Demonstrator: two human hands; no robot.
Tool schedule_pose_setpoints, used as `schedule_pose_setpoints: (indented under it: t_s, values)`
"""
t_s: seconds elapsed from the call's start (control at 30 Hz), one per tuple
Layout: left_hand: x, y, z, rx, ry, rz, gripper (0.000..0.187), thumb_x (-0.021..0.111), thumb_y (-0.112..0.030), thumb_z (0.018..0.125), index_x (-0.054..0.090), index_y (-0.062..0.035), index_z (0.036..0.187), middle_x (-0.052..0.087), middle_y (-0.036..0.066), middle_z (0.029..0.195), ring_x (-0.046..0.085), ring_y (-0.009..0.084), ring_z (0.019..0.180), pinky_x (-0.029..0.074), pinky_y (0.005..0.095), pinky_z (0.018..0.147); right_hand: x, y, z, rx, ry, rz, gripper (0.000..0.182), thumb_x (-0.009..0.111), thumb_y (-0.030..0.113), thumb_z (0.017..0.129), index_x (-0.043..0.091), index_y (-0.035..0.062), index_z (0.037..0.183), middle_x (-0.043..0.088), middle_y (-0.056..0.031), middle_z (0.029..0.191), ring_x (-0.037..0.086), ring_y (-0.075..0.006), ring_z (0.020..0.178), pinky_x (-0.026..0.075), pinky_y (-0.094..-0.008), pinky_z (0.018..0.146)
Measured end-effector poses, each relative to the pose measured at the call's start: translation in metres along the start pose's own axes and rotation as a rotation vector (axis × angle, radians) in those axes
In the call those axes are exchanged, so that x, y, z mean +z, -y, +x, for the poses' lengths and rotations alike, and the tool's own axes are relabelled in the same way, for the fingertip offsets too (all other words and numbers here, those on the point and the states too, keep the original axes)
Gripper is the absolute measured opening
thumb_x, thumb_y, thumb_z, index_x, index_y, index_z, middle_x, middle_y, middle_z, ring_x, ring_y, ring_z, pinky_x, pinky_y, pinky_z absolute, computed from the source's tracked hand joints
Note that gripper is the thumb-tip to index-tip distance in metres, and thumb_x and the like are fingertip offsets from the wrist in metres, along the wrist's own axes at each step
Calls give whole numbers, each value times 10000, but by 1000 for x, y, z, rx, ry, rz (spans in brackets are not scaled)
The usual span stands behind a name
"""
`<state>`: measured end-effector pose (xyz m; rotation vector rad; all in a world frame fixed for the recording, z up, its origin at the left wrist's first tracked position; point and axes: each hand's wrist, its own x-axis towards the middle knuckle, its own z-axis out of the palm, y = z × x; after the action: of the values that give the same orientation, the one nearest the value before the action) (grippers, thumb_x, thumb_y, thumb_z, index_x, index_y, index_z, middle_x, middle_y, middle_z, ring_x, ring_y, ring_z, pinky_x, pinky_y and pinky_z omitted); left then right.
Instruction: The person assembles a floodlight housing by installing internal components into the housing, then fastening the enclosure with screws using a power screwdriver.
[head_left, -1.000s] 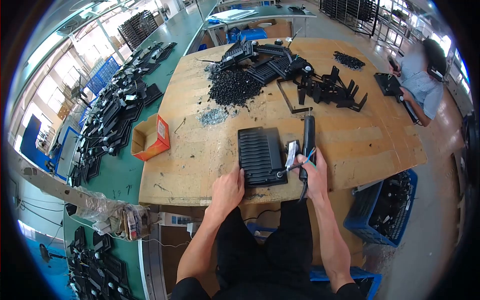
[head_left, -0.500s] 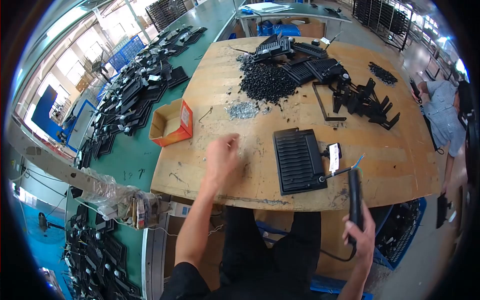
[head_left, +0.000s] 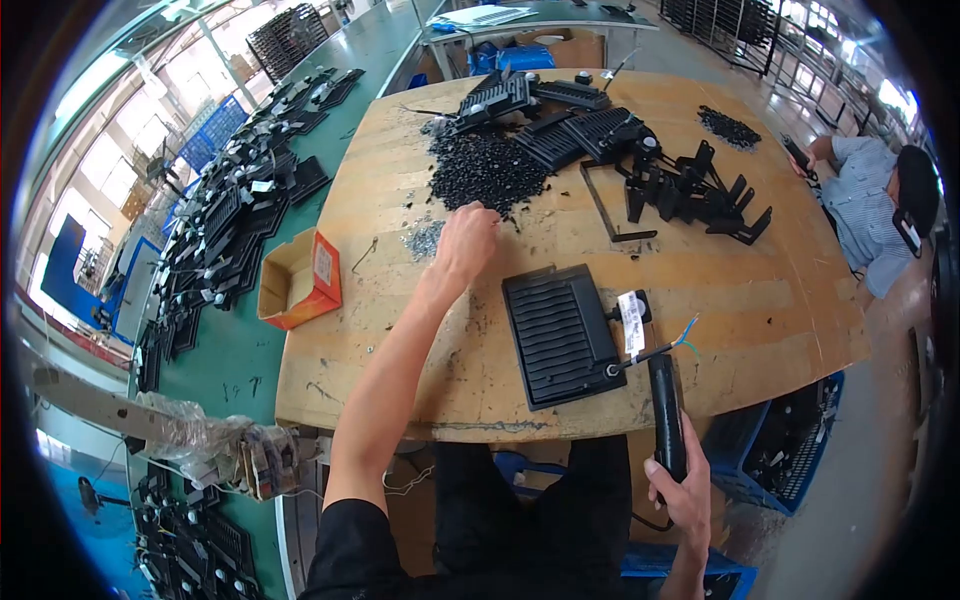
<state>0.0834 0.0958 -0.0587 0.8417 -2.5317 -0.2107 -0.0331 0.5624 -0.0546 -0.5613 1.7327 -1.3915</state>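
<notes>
My left hand (head_left: 468,242) reaches to the near edge of a heap of small black parts (head_left: 485,168), fingers curled together; what they hold, if anything, is hidden. Just left of it lies a small pile of silver screws (head_left: 424,238). My right hand (head_left: 686,488) is wrapped round a black corded electric screwdriver (head_left: 664,405), held upright at the table's front edge. Between the hands, a black finned floodlight housing (head_left: 560,338) lies fins up, with a white label (head_left: 632,322) and a short cable (head_left: 655,354) ending in bare coloured wires.
An open orange box (head_left: 318,292) stands at the table's left edge. More finned housings (head_left: 598,132) and black brackets (head_left: 690,190) lie at the back. Housings cover the green bench (head_left: 330,150) on the left. Blue crates (head_left: 800,440) sit below right. A co-worker (head_left: 868,195) is at far right.
My left hand has moved forward to the black heap. The right hand still holds the screwdriver. The whole view has shifted, so the table sits further left.
</notes>
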Motion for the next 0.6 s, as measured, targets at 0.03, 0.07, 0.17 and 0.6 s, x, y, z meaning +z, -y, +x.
schedule_pose_setpoints:
  t_s: [0.03, 0.07, 0.17, 0.6]
  values:
    - [6, -3, 0, 56, -25, 12, 166, 669, -90, 934, 787, -10, 1019, 726, 172, 1028, 695, 389, 978, 555, 469, 865, 0, -2, 0, 4, -1, 14, 858, 713, 46, 905, 304, 28, 1659, 600, -21, 798, 563, -78, 563, 461, -247, 505]
    - [12, -7, -1, 113, -49, 24, 165, 668, -85, 934, 787, -8, 1018, 725, 173, 1019, 694, 388, 976, 555, 468, 862, -1, -3, 1, 7, -3, 30, 865, 718, 48, 905, 300, 31, 1662, 601, -20, 806, 563, -77, 565, 463, -249, 505]
    - [15, -26, 1, 216, 48, -75, 159, 659, -44, 929, 784, 1, 1017, 718, 177, 1010, 681, 387, 979, 555, 458, 873, -1, -9, 1, 14, -21, 36, 877, 728, 53, 905, 298, 55, 1670, 605, -20, 824, 563, -75, 566, 467, -248, 507]
    - [-28, -41, -8, 294, 21, -107, 162, 675, -7, 888, 734, 12, 1038, 728, 124, 935, 714, 276, 828, 581, 376, 777, -9, -14, -31, 2, -39, 36, 853, 781, 113, 906, 360, 24, 1642, 677, -55, 972, 659, -117, 747, 557, -267, 678]
